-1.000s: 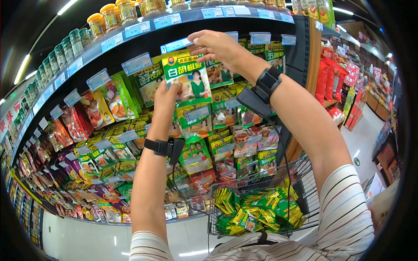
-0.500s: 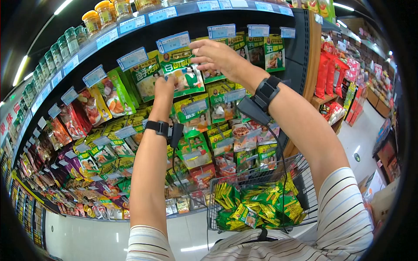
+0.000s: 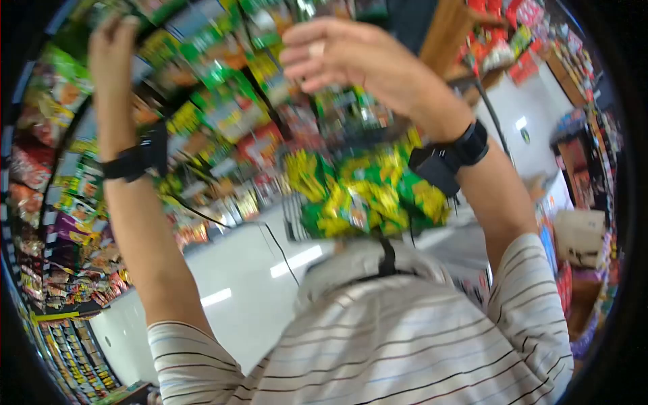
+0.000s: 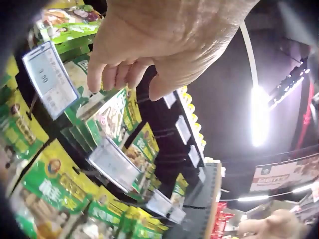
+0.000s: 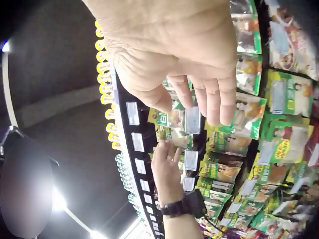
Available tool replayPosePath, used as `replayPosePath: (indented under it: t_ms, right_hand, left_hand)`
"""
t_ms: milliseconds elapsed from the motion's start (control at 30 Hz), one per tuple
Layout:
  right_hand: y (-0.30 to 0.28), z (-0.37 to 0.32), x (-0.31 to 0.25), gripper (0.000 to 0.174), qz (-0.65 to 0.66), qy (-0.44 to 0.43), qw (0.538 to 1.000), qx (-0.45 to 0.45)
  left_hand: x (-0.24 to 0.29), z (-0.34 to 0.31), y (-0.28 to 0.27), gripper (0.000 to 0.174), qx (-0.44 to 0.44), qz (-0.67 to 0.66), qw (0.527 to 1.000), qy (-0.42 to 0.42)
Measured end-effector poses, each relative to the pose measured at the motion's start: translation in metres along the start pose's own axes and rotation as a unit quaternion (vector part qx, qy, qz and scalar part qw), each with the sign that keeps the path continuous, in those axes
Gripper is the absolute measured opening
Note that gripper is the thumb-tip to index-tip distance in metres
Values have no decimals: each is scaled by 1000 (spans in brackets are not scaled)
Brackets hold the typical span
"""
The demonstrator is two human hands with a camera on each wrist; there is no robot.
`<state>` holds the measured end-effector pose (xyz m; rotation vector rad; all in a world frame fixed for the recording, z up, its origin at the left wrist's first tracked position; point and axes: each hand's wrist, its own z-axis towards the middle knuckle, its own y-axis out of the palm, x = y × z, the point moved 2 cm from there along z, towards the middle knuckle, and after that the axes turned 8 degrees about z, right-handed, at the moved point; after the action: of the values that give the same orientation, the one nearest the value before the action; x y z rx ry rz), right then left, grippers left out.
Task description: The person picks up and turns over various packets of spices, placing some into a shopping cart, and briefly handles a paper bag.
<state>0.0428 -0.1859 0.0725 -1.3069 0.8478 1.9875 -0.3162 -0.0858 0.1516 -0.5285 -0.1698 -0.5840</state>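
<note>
My left hand [image 3: 113, 54] is raised at the upper left of the head view, blurred, in front of the hanging seasoning packets [image 3: 233, 111]. In the left wrist view its fingers hang loosely bent, holding nothing, above a green and white packet [image 4: 105, 117] and close to a price tag [image 4: 51, 79]. My right hand [image 3: 354, 61] is up to the right, apart from the left one, with relaxed fingers and nothing in them. The right wrist view shows it in front of the packet rack, with a green and yellow packet [image 5: 164, 117] past its thumb.
A wire shopping cart [image 3: 289, 219] stands close in front of my body, heaped with green and yellow packets [image 3: 364, 196]. Yellow-lidded jars [image 5: 105, 87] line the shelf above the hooks. A wooden post [image 3: 444, 34] ends the rack; red bags [image 3: 526, 71] hang beyond it.
The packet my left hand held against the rack is out of its grasp, and that hand shows further left. The head view has tilted down, bringing more shirt and cart into sight. My right hand stays raised.
</note>
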Motion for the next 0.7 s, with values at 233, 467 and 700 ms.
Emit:
replayPosePath:
  t_ms: [233, 467, 700]
  right_hand:
    - [-60, -96, 71, 38, 61, 102, 988, 102]
    - [-70, -164, 113, 32, 80, 201, 950, 225]
    - [-70, -207, 131, 28, 126, 238, 915, 300]
  left_hand:
    - [88, -189, 23, 31, -206, -91, 966, -127]
    - [60, -363, 84, 32, -483, -161, 790, -343]
    - [52, -490, 128, 26, -650, -142, 690, -287]
